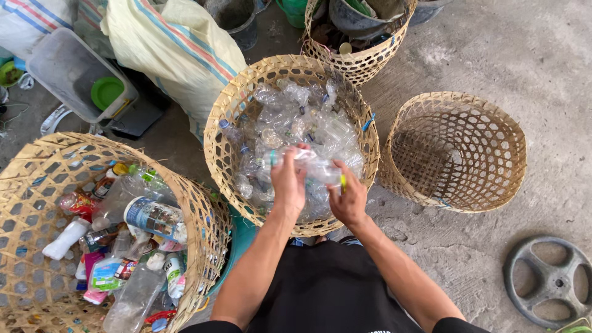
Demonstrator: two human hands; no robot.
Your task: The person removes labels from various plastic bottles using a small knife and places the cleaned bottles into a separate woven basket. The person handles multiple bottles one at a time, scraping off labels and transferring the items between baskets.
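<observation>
Right now both my hands are closed on one clear plastic bottle point(311, 165), held lying crosswise just above the middle basket point(217, 132). My left hand point(288, 182) grips the bottle's body, fingers wrapped over the top, and my right hand point(348, 198) pinches the end nearest it, where a bit of yellow shows at my fingertips. Under the bottle the middle basket is heaped with clear, crushed bottles point(290, 117). Left of the middle basket, close beside it, a bigger woven basket point(24, 185) holds mixed bottles with coloured labels and caps. Right of the middle basket, just apart from it, a smaller woven basket point(493, 123) leans on its side. Beyond the middle basket another basket point(370, 58) holds dark tubs, and a striped sack point(179, 49) slumps to its far left. A grey spoked wheel point(549, 280) lies on the concrete, well to the near right.
</observation>
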